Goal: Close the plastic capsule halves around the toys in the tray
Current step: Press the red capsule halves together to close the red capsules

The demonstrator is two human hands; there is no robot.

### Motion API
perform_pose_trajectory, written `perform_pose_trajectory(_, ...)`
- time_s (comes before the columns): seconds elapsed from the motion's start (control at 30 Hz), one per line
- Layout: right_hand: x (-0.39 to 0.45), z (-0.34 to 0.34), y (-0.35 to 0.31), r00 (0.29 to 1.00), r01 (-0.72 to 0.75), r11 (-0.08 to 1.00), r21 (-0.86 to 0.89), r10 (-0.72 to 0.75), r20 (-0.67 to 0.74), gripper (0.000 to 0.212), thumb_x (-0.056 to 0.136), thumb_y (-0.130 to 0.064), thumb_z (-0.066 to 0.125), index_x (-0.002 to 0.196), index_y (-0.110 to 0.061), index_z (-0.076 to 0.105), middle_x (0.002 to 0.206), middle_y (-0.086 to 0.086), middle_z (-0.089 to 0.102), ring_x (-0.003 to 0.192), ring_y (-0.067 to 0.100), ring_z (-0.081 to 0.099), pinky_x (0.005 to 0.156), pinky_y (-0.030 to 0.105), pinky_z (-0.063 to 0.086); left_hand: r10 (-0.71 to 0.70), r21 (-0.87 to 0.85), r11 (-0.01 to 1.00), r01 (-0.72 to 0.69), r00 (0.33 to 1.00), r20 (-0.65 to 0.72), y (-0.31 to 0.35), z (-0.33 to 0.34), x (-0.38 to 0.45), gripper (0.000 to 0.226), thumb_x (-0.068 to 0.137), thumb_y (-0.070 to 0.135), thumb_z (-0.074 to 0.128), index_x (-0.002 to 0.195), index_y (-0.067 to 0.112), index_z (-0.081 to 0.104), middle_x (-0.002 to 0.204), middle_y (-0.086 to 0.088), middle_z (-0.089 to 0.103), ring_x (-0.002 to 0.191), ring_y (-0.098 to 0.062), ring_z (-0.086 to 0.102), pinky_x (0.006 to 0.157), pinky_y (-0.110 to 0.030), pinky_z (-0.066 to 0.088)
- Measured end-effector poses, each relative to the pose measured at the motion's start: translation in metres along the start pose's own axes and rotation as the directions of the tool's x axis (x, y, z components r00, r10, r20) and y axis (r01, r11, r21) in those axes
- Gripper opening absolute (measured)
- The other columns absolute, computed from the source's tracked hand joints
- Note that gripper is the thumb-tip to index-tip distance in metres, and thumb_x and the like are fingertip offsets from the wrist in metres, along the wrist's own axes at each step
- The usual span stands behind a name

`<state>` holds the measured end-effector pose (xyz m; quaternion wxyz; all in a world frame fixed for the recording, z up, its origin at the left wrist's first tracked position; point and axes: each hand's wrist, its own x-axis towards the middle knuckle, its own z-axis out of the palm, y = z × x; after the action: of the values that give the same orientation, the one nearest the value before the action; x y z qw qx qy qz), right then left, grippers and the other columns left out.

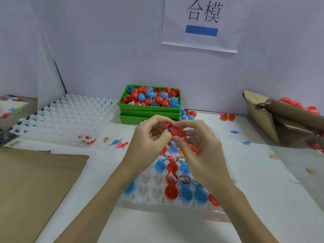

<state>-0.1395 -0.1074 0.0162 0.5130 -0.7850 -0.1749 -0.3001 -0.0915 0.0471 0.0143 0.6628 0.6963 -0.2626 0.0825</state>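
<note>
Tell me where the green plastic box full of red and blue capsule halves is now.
In the head view, the green plastic box sits centre, against the back wall, beyond both hands, right of the empty white tray.

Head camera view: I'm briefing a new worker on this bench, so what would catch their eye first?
First, the two hands meeting mid-frame, left hand and right hand pinching a red capsule above the white tray of red and blue halves. Behind them, a green bin heaped with capsule halves stands against the wall. Above hangs a paper sign with a blue bar.
</note>
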Motion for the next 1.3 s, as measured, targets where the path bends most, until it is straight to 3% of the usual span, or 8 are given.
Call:
perform_pose_trajectory(0.1, 0.0, 0.0, 0.002, 0.999, 0.044, 0.996, -0.079, -0.044, -0.001, 0.029, 0.094, -0.014, 0.07, 0.118, -0.028, 0.063, 0.114, -0.007, 0.066, 0.103, 0.008, 0.068, 0.083, 0.013, 0.054, -0.032, -0.008, 0.999, 0.032, 0.999, -0.027, -0.002, 0.001, 0.002, 0.019, 0.096, 0.0, 0.068, 0.107, 0.015, 0.071, 0.096, 0.0, 0.076, 0.09, -0.022, 0.072, 0.081, -0.03, 0.063)
perform_pose_trajectory(0.27, 0.001, -0.003, 0.003, 0.999, -0.009, 1.0, -0.022, 0.008, -0.05, 0.025, 0.094, -0.017, 0.071, 0.12, -0.017, 0.067, 0.113, -0.003, 0.068, 0.1, 0.013, 0.07, 0.081, 0.021, 0.058, 0.007, -0.014, 1.0, -0.007, 1.0, 0.003, 0.0, 0.002, 0.0, 0.021, 0.101, 0.002, 0.063, 0.117, 0.008, 0.072, 0.097, -0.004, 0.078, 0.086, -0.019, 0.076, 0.079, -0.03, 0.063)
perform_pose_trajectory(0.43, 0.002, -0.005, 0.005, 0.996, -0.05, 0.999, -0.021, 0.048, -0.074, 0.026, 0.094, -0.014, 0.071, 0.12, -0.015, 0.067, 0.115, -0.001, 0.068, 0.102, 0.015, 0.069, 0.083, 0.028, 0.06, 0.066, -0.021, 0.998, -0.064, 0.992, 0.111, 0.004, -0.005, -0.001, 0.036, 0.101, -0.001, 0.061, 0.135, 0.01, 0.067, 0.114, 0.001, 0.078, 0.102, -0.015, 0.075, 0.091, -0.023, 0.058)
perform_pose_trajectory(0.53, 0.003, -0.008, 0.002, 0.996, -0.04, 0.999, 0.022, 0.042, -0.084, 0.028, 0.093, -0.017, 0.07, 0.12, -0.024, 0.068, 0.115, -0.002, 0.069, 0.104, 0.014, 0.069, 0.084, 0.02, 0.058, 0.101, -0.012, 0.995, -0.101, 0.993, 0.068, 0.005, -0.004, -0.001, 0.041, 0.092, 0.001, 0.073, 0.132, 0.01, 0.068, 0.112, 0.002, 0.079, 0.102, -0.014, 0.076, 0.092, -0.024, 0.059)
perform_pose_trajectory(0.63, 0.004, -0.012, 0.001, 0.995, -0.066, 0.99, 0.127, 0.076, -0.071, 0.031, 0.092, -0.018, 0.069, 0.123, -0.017, 0.071, 0.117, 0.0, 0.073, 0.109, 0.017, 0.07, 0.087, 0.02, 0.057, 0.121, -0.025, 0.992, -0.121, 0.993, -0.002, 0.006, -0.005, -0.001, 0.043, 0.083, 0.015, 0.08, 0.124, 0.009, 0.072, 0.108, 0.002, 0.08, 0.099, -0.016, 0.077, 0.091, -0.029, 0.061)
perform_pose_trajectory(0.8, 0.005, -0.012, 0.0, 0.973, -0.183, 0.945, 0.272, 0.213, -0.086, 0.036, 0.087, -0.022, 0.073, 0.123, -0.015, 0.073, 0.108, -0.01, 0.078, 0.103, 0.008, 0.073, 0.086, 0.018, 0.057, 0.134, -0.017, 0.991, -0.133, 0.991, 0.018, 0.008, -0.007, 0.0, 0.04, 0.084, 0.019, 0.08, 0.123, 0.016, 0.073, 0.111, 0.009, 0.079, 0.103, -0.011, 0.076, 0.089, -0.021, 0.059)
perform_pose_trajectory(1.07, 0.004, -0.008, -0.002, 0.982, -0.145, 0.963, 0.226, 0.168, -0.083, 0.034, 0.089, -0.02, 0.068, 0.122, -0.016, 0.07, 0.11, -0.007, 0.076, 0.099, 0.006, 0.074, 0.083, 0.015, 0.057, 0.157, -0.008, 0.988, -0.157, 0.987, 0.026, 0.004, -0.007, 0.001, 0.04, 0.088, 0.013, 0.076, 0.127, 0.012, 0.071, 0.116, 0.002, 0.078, 0.108, -0.015, 0.075, 0.093, -0.025, 0.059)
perform_pose_trajectory(1.3, 0.0, -0.012, 0.003, 0.994, -0.063, 0.997, 0.038, 0.066, -0.085, 0.038, 0.092, -0.014, 0.07, 0.129, -0.02, 0.066, 0.118, -0.014, 0.072, 0.109, 0.0, 0.069, 0.097, 0.019, 0.054, 0.203, 0.044, 0.978, -0.203, 0.979, 0.008, 0.004, -0.004, 0.0, 0.041, 0.084, 0.013, 0.081, 0.124, 0.014, 0.073, 0.115, 0.003, 0.078, 0.103, -0.014, 0.076, 0.092, -0.025, 0.06)
